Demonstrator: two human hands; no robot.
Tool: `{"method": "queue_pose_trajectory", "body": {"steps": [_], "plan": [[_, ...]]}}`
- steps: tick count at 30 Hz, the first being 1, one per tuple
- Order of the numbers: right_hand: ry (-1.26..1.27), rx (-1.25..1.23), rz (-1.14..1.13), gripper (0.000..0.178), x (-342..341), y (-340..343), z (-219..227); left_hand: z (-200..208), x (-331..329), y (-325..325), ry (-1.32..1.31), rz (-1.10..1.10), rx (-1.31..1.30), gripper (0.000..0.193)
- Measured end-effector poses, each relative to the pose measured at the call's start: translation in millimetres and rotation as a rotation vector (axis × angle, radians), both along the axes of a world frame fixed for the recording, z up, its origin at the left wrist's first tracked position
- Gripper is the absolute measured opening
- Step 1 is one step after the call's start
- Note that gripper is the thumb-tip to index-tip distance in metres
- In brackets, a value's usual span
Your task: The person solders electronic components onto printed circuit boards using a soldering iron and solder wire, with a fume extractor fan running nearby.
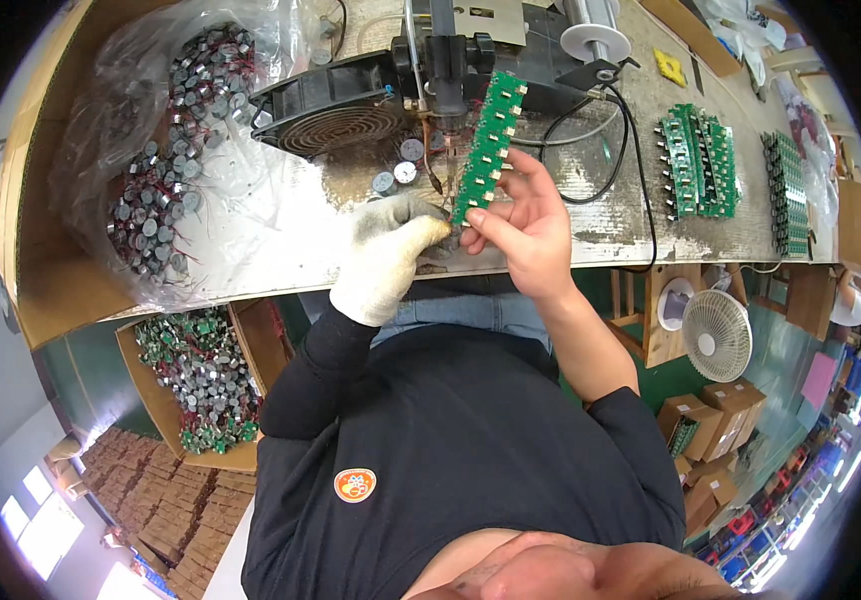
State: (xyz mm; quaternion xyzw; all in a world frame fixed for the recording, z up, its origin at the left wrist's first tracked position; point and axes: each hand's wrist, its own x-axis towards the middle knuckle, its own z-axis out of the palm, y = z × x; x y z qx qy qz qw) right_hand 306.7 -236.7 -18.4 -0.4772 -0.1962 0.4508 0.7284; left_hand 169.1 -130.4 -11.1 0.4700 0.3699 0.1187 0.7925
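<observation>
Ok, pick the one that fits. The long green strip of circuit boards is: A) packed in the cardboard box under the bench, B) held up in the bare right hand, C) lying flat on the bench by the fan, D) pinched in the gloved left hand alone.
B: the bare right hand grips the green board strip at its lower end, with the gloved left hand beside it.
</observation>
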Motion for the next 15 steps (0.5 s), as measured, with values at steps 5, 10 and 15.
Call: {"method": "queue_pose_trajectory", "body": {"steps": [5, 10, 15], "plan": [[0.006, 0.014, -0.005, 0.06, 1, 3, -1, 7, 3, 3, -0.055, -0.011, -0.018, 0.011], [0.002, 0.022, -0.005, 0.061, 2, 5, 2, 9, 4, 2, -0.056, 0.007, 0.054, 0.012], [-0.01, 0.036, -0.009, 0.061, 0, 4, 2, 8, 1, 2, -0.031, -0.01, 0.067, 0.012]]}}
